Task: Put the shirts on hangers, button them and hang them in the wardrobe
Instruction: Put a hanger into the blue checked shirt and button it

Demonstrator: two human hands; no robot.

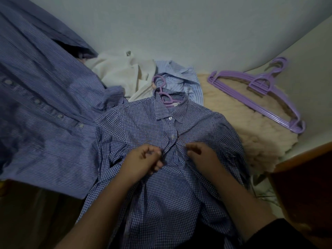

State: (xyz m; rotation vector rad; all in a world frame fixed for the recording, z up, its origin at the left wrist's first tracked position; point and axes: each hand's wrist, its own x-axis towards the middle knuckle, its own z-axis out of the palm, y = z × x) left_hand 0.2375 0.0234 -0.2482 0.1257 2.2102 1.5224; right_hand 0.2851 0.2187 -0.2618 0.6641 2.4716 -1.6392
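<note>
Head view is showing me the checked shirt (161,177) lying face up in front of me, already on a purple hanger (164,97) whose hook is sticking out past the collar. I am counting two buttons done at the top of the placket, and both hands are working just below the second one. My left hand (143,159) is curling its fingers and pinching the left edge of the placket; my right hand (203,155) is bending its fingers onto the right edge, and I judge it is gripping the cloth, though the fingertips are partly hidden. So this shirt is hung and partly buttoned, with the lower front looking open.

To my left a striped shirt (45,114) is lying spread out with its button row showing; I cannot tell whether it is on a hanger. Beyond the collar, a cream shirt (122,72) and a pale striped shirt (179,76) are waiting crumpled, apparently unhung. Spare hangers (265,97) are stacked on the fleecy blanket (242,133) to my right. No wardrobe is showing, so I judge most of the work is left.
</note>
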